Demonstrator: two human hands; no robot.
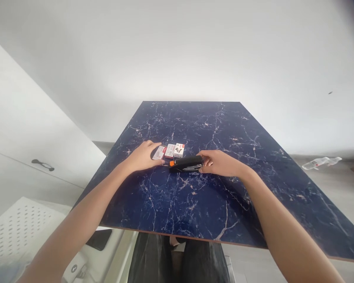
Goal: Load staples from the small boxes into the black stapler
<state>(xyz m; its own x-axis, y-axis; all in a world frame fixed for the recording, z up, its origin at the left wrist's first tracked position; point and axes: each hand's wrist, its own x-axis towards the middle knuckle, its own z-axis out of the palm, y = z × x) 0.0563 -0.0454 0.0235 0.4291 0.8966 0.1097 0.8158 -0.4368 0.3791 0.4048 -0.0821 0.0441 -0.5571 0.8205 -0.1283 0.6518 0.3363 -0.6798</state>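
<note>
My left hand [144,156] rests at the left end of a short row of small boxes. Its thumb and fingers span the near and far edges of the leftmost white-and-red staple box [159,152], closed on it. Against that box lies a second red-and-white box [170,151], and beside it a white box [179,150] with a dark picture on top. Just in front of the row is a black stapler [185,163] with an orange end, lying sideways. My right hand [214,162] grips the stapler's right end, its fingertips partly hidden behind it.
The boxes and stapler are on a dark blue marble-patterned table [191,208] set against a white wall. A white cabinet with a dark handle [43,164] stands left. Below left lies a dark phone-like slab [99,239]. Clear plastic packaging [321,162] is at the right.
</note>
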